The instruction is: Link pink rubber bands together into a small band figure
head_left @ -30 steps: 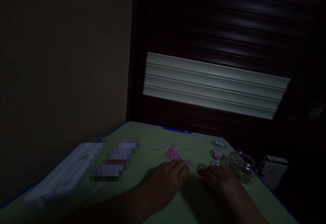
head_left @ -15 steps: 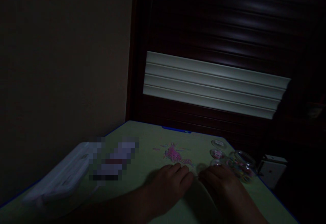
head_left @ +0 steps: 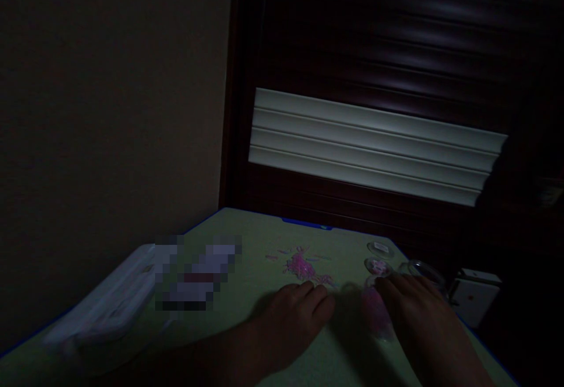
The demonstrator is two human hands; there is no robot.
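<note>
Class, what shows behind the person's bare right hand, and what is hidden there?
Behind the bare right hand, the rim of a clear, round jar, glass or plastic, shows. The hand covers most of its body, so its contents cannot be made out.

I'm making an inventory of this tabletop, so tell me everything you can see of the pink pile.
The pink pile is a loose, low heap of many small, thin pieces, slightly shiny; the dim light leaves their material unclear. It lies on the pale green table, bunched in the middle and thinning toward the right, with stray pieces around its far side. The left hand is just on its near side; contact can't be told.
</note>
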